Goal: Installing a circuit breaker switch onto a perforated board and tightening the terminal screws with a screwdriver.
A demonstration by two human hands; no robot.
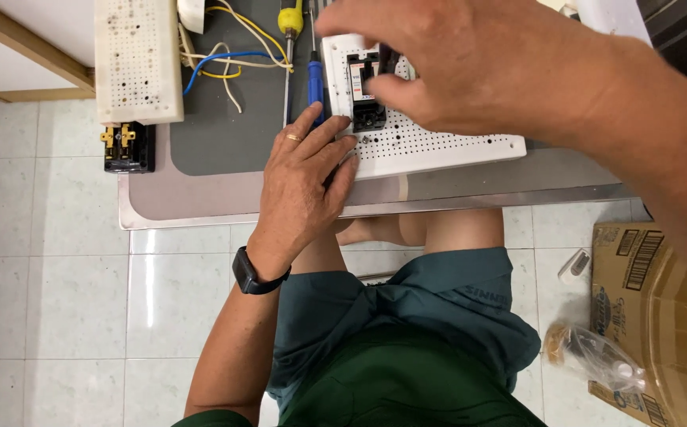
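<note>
Sitting on the white board (438, 142) near the top middle of the frame, the black breaker (366, 95) is pinched by the right hand (470, 63), whose grip is closed on its upper part. The left hand (308, 186) lies open and flat, pressing the board edge on the table (201, 190). Judged so, the breaker is being seated; next it needs firm, straight pressure. A blue screwdriver (316, 79) lies just beside it.

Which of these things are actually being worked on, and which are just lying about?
In use: left hand steadying the white perforated board; right hand at the black breaker.

Lying about: blue screwdriver, second perforated board, loose wires, cardboard box.
</note>
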